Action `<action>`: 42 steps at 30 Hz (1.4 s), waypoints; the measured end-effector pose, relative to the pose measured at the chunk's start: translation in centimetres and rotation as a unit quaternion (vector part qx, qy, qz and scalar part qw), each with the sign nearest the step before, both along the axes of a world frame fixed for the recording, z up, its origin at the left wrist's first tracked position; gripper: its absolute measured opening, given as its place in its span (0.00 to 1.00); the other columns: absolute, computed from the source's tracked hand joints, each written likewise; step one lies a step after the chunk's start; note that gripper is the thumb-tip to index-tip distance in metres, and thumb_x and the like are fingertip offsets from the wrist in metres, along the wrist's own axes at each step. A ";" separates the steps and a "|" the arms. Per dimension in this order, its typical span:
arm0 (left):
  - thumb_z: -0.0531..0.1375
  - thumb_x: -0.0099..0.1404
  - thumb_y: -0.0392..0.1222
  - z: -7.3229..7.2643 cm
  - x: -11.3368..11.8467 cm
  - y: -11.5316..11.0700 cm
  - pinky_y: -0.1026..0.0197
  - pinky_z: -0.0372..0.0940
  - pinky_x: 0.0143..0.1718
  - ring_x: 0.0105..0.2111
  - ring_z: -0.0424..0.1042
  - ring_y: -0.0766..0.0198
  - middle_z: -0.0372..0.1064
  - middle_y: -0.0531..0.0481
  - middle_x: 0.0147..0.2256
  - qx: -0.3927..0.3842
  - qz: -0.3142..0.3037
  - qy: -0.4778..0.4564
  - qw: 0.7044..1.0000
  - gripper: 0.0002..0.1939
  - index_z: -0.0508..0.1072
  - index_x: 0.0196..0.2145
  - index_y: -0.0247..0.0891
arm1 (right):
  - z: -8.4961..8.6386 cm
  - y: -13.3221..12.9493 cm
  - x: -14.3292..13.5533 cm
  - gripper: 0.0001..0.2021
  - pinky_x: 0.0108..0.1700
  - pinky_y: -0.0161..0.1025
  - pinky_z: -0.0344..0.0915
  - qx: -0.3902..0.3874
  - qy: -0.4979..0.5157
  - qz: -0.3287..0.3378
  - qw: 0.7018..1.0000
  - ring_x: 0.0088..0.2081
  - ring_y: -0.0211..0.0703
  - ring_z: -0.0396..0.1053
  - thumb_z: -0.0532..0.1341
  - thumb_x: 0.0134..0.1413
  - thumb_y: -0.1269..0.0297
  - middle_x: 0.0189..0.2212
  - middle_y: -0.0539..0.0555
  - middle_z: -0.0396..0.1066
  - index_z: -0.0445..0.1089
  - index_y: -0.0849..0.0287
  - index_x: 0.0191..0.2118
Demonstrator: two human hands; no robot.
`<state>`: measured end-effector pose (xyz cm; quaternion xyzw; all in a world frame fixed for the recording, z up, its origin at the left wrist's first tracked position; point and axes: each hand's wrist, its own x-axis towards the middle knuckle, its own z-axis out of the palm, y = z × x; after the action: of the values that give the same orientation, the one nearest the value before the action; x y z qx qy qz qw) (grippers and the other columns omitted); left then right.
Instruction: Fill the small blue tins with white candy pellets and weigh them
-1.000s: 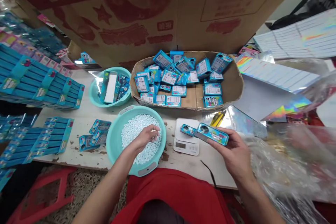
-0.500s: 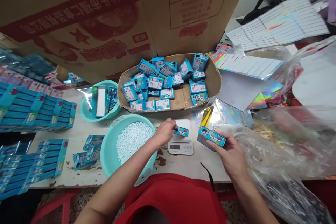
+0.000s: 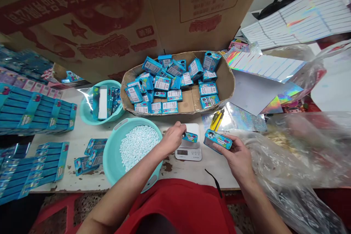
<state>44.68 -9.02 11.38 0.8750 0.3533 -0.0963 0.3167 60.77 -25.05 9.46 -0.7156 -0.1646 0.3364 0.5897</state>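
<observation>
My left hand (image 3: 173,138) hovers over a small white scale (image 3: 189,146), fingers pinched at the end of a small blue tin (image 3: 189,137) resting on the scale's platform. My right hand (image 3: 233,151) holds a second blue tin (image 3: 218,139) just to the right of the scale. A teal basin (image 3: 112,157) full of small white tablets (image 3: 138,146) stands to the left of the scale, under my left forearm.
A cardboard tray (image 3: 229,80) behind the scale holds several blue boxes. A smaller teal bowl (image 3: 86,111) sits at left, flat blue cartons (image 3: 35,109) are stacked further left. Holographic sheets (image 3: 263,65) and clear plastic bags (image 3: 296,153) lie at right. A large carton (image 3: 123,25) stands behind.
My left hand left the basin of white tablets and moved right to the tin on the scale. My right hand stayed on its tin. The view shifted slightly.
</observation>
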 end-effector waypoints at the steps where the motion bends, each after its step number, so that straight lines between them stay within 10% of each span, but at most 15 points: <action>1: 0.49 0.53 0.24 0.1 0.0 0.0 0.61 0.55 0.33 0.32 0.65 0.62 0.61 0.48 0.37 0.001 -0.002 0.000 1.000 0.17 0.68 0.36 0.40 | 0.0 0.1 0.0 0.23 0.42 0.49 0.71 0.000 0.001 0.000 1.000 0.37 0.48 0.73 0.73 0.31 0.55 0.35 0.54 0.75 0.69 0.57 0.37; 10: 0.55 0.51 0.27 -0.2 -0.5 0.8 0.63 0.59 0.33 0.31 0.67 0.63 0.67 0.51 0.30 -0.086 0.106 -0.145 0.980 0.10 0.70 0.29 0.40 | -0.6 0.3 0.0 0.23 0.41 0.47 0.70 0.000 -0.002 0.002 1.000 0.35 0.46 0.72 0.73 0.31 0.56 0.34 0.54 0.75 0.70 0.57 0.37; 18: 0.67 0.47 0.44 -1.7 -9.0 1.7 0.70 0.57 0.16 0.17 0.66 0.70 0.69 0.51 0.22 -0.256 0.500 -0.321 0.762 0.13 0.70 0.27 0.35 | -0.2 0.5 0.4 0.23 0.40 0.45 0.70 -0.009 -0.003 -0.010 1.000 0.34 0.45 0.72 0.73 0.31 0.57 0.33 0.52 0.74 0.70 0.57 0.37; 22: 0.70 0.38 0.38 -2.8 -14.0 0.3 0.66 0.66 0.23 0.22 0.72 0.64 0.72 0.48 0.24 -0.279 0.581 -0.259 0.719 0.17 0.70 0.27 0.32 | -0.1 0.9 0.4 0.24 0.38 0.45 0.71 -0.017 -0.010 -0.009 1.000 0.33 0.45 0.72 0.73 0.30 0.56 0.31 0.51 0.74 0.70 0.57 0.37; 36: 0.61 0.56 0.43 -3.5 -14.2 -1.9 0.67 0.52 0.22 0.16 0.62 0.67 0.60 0.57 0.15 -0.098 0.432 -0.099 0.891 0.09 0.67 0.22 0.41 | -0.1 0.9 -0.3 0.24 0.39 0.44 0.70 -0.015 0.001 0.000 1.000 0.34 0.44 0.72 0.74 0.28 0.57 0.32 0.51 0.74 0.69 0.57 0.37; 42: 0.58 0.58 0.37 -3.7 -14.8 -2.4 0.56 0.61 0.40 0.49 0.64 0.50 0.65 0.42 0.50 0.113 0.310 0.036 0.943 0.10 0.71 0.40 0.42 | -0.2 0.5 -0.1 0.25 0.40 0.45 0.70 -0.032 -0.007 -0.011 0.999 0.34 0.45 0.72 0.74 0.28 0.56 0.32 0.52 0.74 0.70 0.57 0.37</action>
<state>29.93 -11.45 7.70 0.7479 0.6272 0.0157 0.2170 60.65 -24.59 9.26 -0.7382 -0.1503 0.3297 0.5691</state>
